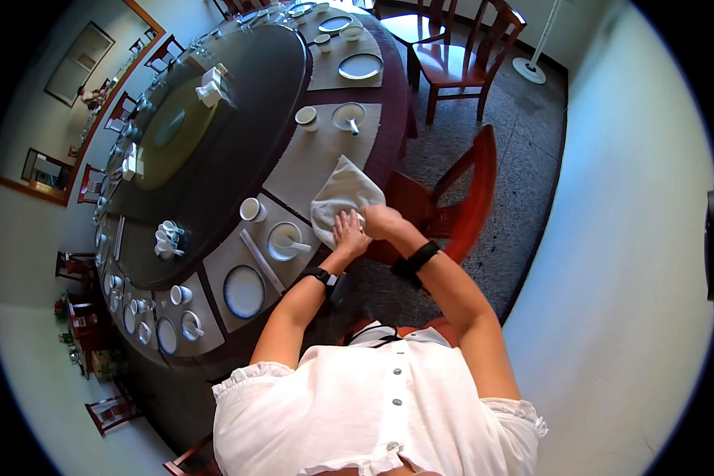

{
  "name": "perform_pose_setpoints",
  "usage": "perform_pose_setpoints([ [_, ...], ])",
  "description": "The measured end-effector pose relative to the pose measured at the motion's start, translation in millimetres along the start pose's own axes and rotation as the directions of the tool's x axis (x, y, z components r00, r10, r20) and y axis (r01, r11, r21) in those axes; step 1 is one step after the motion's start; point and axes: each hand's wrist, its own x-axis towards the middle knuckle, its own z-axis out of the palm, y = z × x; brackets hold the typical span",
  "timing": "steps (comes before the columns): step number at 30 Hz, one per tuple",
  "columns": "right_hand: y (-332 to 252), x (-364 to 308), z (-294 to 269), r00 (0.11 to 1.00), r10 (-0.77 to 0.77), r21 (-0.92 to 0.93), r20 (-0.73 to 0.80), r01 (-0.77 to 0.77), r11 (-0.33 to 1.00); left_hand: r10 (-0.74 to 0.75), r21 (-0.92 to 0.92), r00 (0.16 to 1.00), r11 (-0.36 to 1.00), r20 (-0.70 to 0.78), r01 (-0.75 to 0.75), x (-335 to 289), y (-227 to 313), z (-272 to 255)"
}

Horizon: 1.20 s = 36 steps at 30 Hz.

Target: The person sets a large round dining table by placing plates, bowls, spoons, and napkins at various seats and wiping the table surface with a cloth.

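Observation:
A white cloth point(344, 194) is bunched in front of me at the right rim of a large round table, one corner pointing away from me. My left hand point(351, 235) grips its near side, fingers laid over the fabric. Close beside it, my right hand point(382, 223) is closed on the cloth's right edge, its fingertips mostly hidden. The cloth bulges in a rounded shape; whatever may be inside it is covered. Left of my hands stand a small bowl with a white spoon point(284, 241) and a white cup point(252, 209).
Place settings on grey mats ring the table, including a blue-rimmed plate point(244, 291) and a cup point(306, 119). A dark turntable point(250, 103) carries tissue boxes and a cluster of spoons point(168, 238). A red-brown chair point(476, 198) stands at my right, near the wall point(619, 238).

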Motion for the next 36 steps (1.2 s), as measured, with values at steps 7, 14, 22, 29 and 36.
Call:
perform_pose_setpoints([
  [7, 101, -175, -151, 0.917, -0.155, 0.450, -0.366, 0.321, 0.833, -0.251, 0.059, 0.960, 0.964, -0.121, 0.259, 33, 52, 14],
  [14, 255, -204, -220, 0.924, -0.051, 0.408, -0.380, 0.216, 0.887, -0.172, 0.052, 0.985, 0.984, 0.022, 0.171, 68, 132, 18],
  [22, 344, -138, -250, 0.940, -0.126, 0.423, -0.316, 0.258, 0.869, -0.231, 0.094, 0.965, 0.965, -0.127, 0.244, 126, 176, 0],
  [29, 418, -24, -298, 0.956, -0.195, 0.281, -0.218, 0.253, 0.926, -0.226, 0.166, 0.968, 0.956, -0.106, 0.241, 184, 212, -10],
  [36, 433, 132, -323, 0.859, -0.411, 0.198, -0.306, 0.480, 0.855, -0.269, 0.116, 0.953, 0.951, -0.142, 0.286, 276, 253, -42],
])
